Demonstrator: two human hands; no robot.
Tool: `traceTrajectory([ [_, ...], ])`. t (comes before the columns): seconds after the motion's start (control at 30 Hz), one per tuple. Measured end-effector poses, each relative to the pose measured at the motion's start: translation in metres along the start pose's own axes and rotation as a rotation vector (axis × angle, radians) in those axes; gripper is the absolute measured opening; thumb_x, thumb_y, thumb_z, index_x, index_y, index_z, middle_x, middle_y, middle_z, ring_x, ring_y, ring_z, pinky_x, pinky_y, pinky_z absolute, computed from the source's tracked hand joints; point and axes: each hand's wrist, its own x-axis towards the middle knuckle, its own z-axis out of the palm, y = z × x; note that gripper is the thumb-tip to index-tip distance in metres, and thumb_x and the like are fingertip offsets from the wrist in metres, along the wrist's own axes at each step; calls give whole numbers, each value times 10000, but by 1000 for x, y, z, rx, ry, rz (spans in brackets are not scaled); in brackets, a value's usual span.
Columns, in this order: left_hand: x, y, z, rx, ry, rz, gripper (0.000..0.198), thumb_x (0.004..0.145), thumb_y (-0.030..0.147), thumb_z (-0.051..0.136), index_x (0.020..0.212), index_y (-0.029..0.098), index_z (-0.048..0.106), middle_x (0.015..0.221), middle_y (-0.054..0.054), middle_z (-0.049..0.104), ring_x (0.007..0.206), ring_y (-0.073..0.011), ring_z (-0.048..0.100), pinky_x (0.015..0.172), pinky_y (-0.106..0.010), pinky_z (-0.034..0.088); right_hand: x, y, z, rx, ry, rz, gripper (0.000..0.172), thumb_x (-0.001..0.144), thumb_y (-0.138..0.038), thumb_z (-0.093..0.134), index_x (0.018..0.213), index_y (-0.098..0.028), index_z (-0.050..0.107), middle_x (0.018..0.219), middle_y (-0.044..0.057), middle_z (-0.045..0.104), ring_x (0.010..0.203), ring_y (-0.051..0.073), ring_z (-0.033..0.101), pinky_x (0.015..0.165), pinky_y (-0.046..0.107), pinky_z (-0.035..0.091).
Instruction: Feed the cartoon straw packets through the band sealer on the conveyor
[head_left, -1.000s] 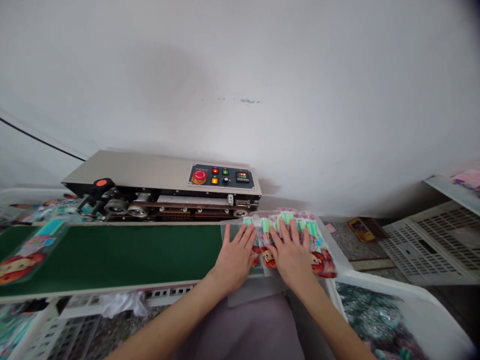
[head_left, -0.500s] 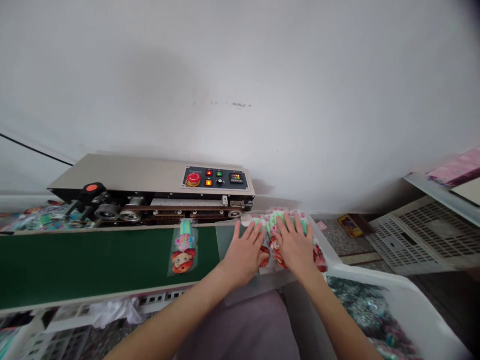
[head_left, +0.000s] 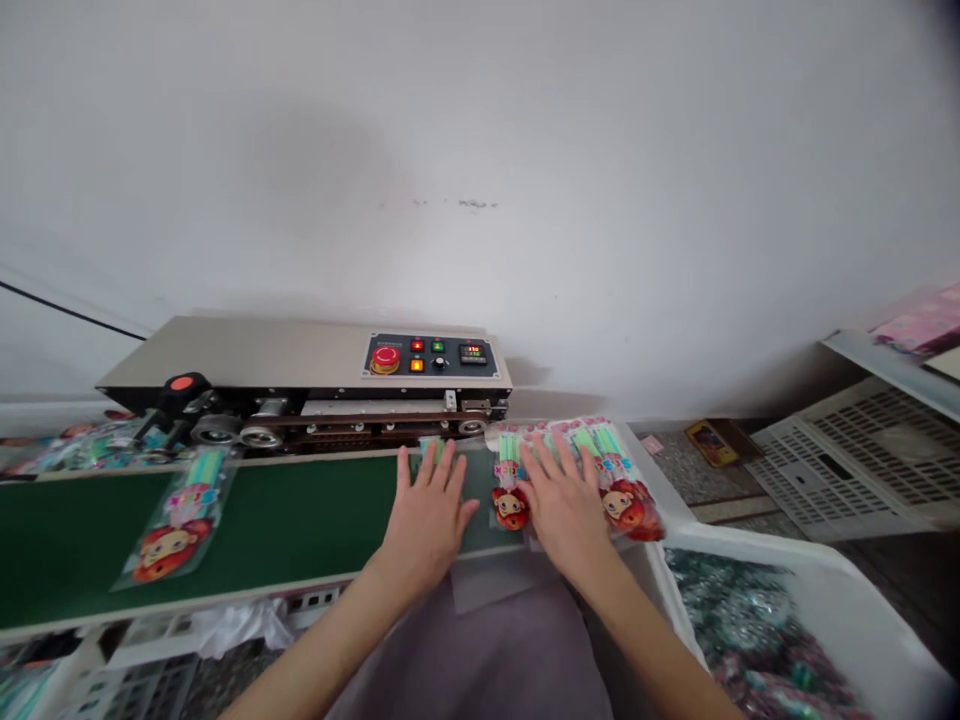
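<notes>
My left hand (head_left: pixel 427 515) lies flat with fingers spread over a clear packet (head_left: pixel 432 449) on the green conveyor belt (head_left: pixel 300 520); most of that packet is hidden under the hand. My right hand (head_left: pixel 566 495) rests palm down, fingers apart, on a row of overlapping packets at the right end. Beside its thumb is a packet (head_left: pixel 511 500) with green sticks and a red-haired cartoon figure. Another such packet (head_left: pixel 630 500) shows right of that hand. Farther left on the belt, a single packet (head_left: pixel 176 530) lies tilted, its top at the sealing machine (head_left: pixel 315 350).
A control panel (head_left: pixel 431 356) with a red stop button and lit switches faces me. At lower right, a white bin (head_left: pixel 862 600) holds many shiny packets. A slatted plastic crate (head_left: pixel 847 470) and a small box (head_left: pixel 716 443) stand beyond it. More packets (head_left: pixel 90 445) lie behind the belt at left.
The lone packet has travelled left along the belt. My left hand has moved left onto the belt with another packet beneath it. My right hand has shifted slightly left, uncovering packets on its right.
</notes>
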Motion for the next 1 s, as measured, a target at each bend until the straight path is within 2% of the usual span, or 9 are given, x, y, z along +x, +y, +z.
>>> traceTrajectory([
  [0.17, 32, 28, 18, -80, 14, 267, 557, 1073, 402, 209, 1536, 150, 387, 1625, -101, 354, 1524, -265, 277, 1234, -636, 161, -10, 20, 0, -88, -53, 23, 430, 1021, -303, 442, 1425, -232, 573, 1531, 81, 503, 1449, 377, 371, 1177, 629, 201],
  [0.27, 39, 33, 38, -82, 41, 279, 599, 1068, 454, 191, 1567, 146, 312, 1652, -98, 287, 1543, -266, 220, 1217, -673, 159, -8, 19, 9, -114, -47, 81, 428, 1012, -342, 485, 1421, -258, 578, 1551, 81, 477, 1452, 407, 352, 1161, 662, 197],
  [0.37, 30, 24, 48, -48, 83, 243, 604, 1064, 460, 220, 1574, 146, 295, 1658, -99, 272, 1554, -271, 176, 1220, -686, 109, -1, 10, 18, -106, -11, 117, 431, 1019, -354, 474, 1424, -248, 574, 1563, 80, 462, 1461, 421, 322, 1162, 687, 158],
  [0.47, 14, 7, 41, -30, 73, 197, 593, 1061, 468, 241, 1567, 170, 322, 1652, -86, 291, 1545, -273, 210, 1223, -679, 115, 6, -3, 22, -47, -11, 68, 432, 1031, -355, 447, 1432, -244, 563, 1538, 79, 497, 1457, 405, 333, 1167, 688, 146],
  [0.6, 3, -6, 15, -9, -7, 63, 548, 1057, 416, 302, 1512, 138, 428, 1605, -127, 382, 1499, -317, 327, 1202, -688, 176, 7, -4, 15, -19, 7, 49, 443, 1031, -394, 445, 1436, -253, 557, 1544, 78, 489, 1443, 396, 355, 1164, 681, 165],
  [0.67, 5, -1, 3, 8, -5, -11, 519, 1048, 360, 338, 1476, 100, 477, 1569, -165, 433, 1471, -347, 373, 1200, -692, 172, 4, 5, 8, -60, 17, 88, 434, 1031, -379, 447, 1422, -237, 573, 1557, 81, 471, 1441, 398, 357, 1163, 678, 172],
  [0.73, 13, 15, -1, -18, 6, 15, 496, 1048, 324, 338, 1464, 102, 493, 1557, -163, 455, 1467, -336, 383, 1212, -672, 170, 0, 17, 4, -112, 10, 121, 412, 1031, -346, 446, 1395, -226, 599, 1564, 79, 460, 1451, 396, 344, 1165, 674, 174],
  [0.87, 34, 50, 17, -135, -1, 212, 568, 1059, 464, 284, 1523, 161, 411, 1620, -112, 361, 1510, -294, 307, 1201, -662, 236, -5, 33, 4, -168, -26, 133, 406, 1020, -356, 479, 1392, -253, 603, 1573, 86, 445, 1452, 414, 339, 1136, 705, 203],
  [1.0, 33, 48, 41, -117, 51, 233, 621, 1049, 536, 241, 1556, 193, 347, 1649, -92, 304, 1534, -286, 244, 1196, -693, 203, -6, 28, 15, -153, -12, 104, 418, 1010, -396, 505, 1406, -290, 592, 1586, 81, 427, 1469, 425, 304, 1131, 719, 199],
])
